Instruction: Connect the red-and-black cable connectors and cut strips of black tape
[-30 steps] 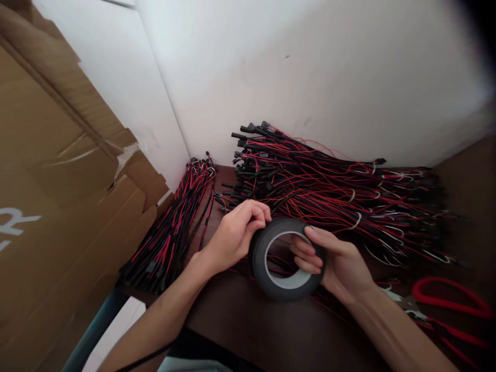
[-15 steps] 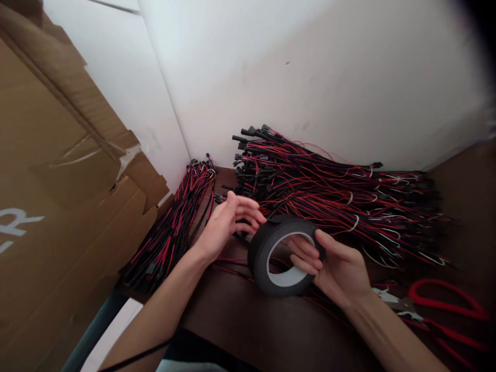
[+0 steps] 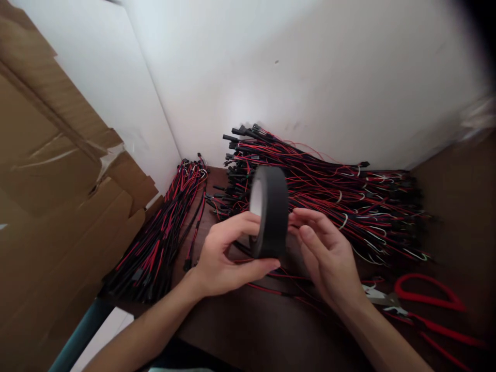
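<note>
A roll of black tape (image 3: pixel 276 212) with a pale core stands on edge above the table, slightly blurred. My left hand (image 3: pixel 228 253) is closed on it, fingers inside the core and the thumb under its lower rim. Just to the right of the roll is my right hand (image 3: pixel 327 250), its fingers loosely bent, the thumb apart from them, and nothing visible in its grasp. Whether its fingertips touch the tape I cannot tell. Beneath both hands, a few red and black wires (image 3: pixel 267 289) lie across the dark table (image 3: pixel 248 330).
A large pile of bundled wire harnesses (image 3: pixel 321 191) lies against the white wall (image 3: pixel 310 77). Another bundle (image 3: pixel 158 232) lies at the left, beside a cardboard box (image 3: pixel 58 217). Red-handled scissors (image 3: pixel 426 292) rest at the right. A white object (image 3: pixel 103 338) sits at the lower left.
The tape roll has passed from my right hand to my left and turned edge-on, a little higher. My right hand has let go and stays beside it.
</note>
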`<state>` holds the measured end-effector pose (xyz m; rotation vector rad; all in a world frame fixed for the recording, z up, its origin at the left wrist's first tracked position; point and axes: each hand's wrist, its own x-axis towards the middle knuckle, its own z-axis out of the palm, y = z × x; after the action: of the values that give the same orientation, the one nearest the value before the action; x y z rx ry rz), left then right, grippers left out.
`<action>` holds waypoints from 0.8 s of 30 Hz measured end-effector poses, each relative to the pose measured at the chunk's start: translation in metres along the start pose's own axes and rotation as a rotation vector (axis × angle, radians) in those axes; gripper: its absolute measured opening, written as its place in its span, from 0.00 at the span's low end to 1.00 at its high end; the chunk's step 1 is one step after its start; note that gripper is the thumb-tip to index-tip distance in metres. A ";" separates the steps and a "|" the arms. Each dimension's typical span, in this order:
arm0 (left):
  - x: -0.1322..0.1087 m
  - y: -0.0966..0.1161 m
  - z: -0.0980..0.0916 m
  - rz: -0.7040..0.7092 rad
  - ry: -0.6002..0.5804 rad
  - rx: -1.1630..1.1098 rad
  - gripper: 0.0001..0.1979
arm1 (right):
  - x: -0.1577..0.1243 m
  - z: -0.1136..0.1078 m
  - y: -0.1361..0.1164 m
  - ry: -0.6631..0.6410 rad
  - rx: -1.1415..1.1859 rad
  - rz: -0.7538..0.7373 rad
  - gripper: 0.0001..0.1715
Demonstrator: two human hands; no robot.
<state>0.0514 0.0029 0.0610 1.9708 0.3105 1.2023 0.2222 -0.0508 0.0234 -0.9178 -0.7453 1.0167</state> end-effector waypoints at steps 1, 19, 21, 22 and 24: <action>0.000 -0.002 0.000 0.081 0.048 0.125 0.09 | -0.002 0.001 -0.001 -0.041 0.028 0.021 0.13; -0.003 -0.030 0.007 0.053 0.147 0.682 0.07 | -0.018 0.015 0.008 -0.164 0.187 0.273 0.11; -0.003 -0.030 0.006 0.033 0.169 0.697 0.06 | -0.017 0.015 0.004 -0.165 0.180 0.260 0.11; -0.004 -0.030 0.005 0.028 0.172 0.711 0.06 | -0.016 0.015 0.000 -0.169 0.182 0.250 0.10; -0.005 -0.033 0.001 0.030 0.172 0.753 0.06 | -0.015 0.012 -0.008 -0.183 0.206 0.218 0.09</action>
<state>0.0555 0.0214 0.0338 2.4984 0.9344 1.4061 0.2094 -0.0626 0.0340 -0.7447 -0.6866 1.3579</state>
